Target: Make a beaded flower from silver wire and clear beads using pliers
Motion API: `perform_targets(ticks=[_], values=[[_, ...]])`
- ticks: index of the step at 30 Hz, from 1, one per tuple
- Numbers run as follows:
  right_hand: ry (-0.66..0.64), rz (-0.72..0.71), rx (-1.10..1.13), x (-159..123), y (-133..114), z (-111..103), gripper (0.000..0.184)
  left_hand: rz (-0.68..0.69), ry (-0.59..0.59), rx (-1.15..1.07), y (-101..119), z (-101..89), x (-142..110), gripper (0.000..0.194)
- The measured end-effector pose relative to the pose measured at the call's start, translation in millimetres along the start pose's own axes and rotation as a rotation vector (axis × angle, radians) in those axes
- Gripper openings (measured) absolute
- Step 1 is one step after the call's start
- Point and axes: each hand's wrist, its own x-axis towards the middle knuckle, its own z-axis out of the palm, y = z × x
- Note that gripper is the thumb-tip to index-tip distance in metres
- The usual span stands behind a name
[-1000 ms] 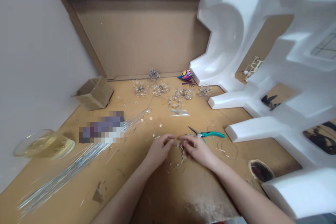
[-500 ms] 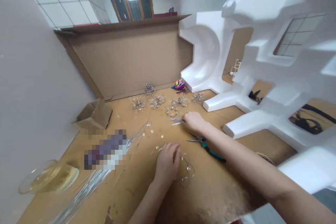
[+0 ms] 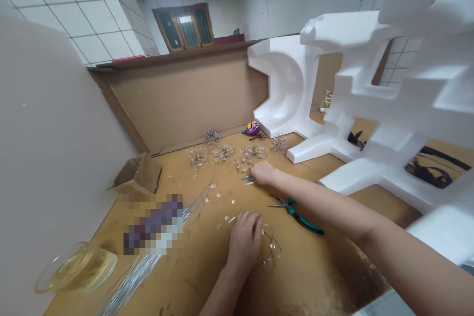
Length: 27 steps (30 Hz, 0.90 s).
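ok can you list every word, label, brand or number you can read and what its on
None: no text can be read.
Short wires, pliers, small box, foam: no lettering I can make out.
Purple item: pixelated, so any print is unreadable.

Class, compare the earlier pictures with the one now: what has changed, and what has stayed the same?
The right hand has let go of the beaded wire and moved forward to the short wires; whether it grips any is unclear. The left hand stays by the beaded wire, its grip hidden. The view has tilted up, showing more of the window. The pliers and box stay put.
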Motion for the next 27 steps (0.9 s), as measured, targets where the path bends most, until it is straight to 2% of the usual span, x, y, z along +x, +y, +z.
perform_targets(ticks=[8,16,27], values=[[-0.016,0.01,0.037,-10,9,-6,0.034,0.007,-0.01,-0.001,1,1.3,0,0.023],[-0.094,-0.032,0.127,-33,14,-5,0.031,0.008,0.009,-0.028,-1,2.4,1,0.024],[-0.047,0.013,0.098,-50,13,0,0.032,0.002,0.003,-0.04,-4,4.4,2,0.024]])
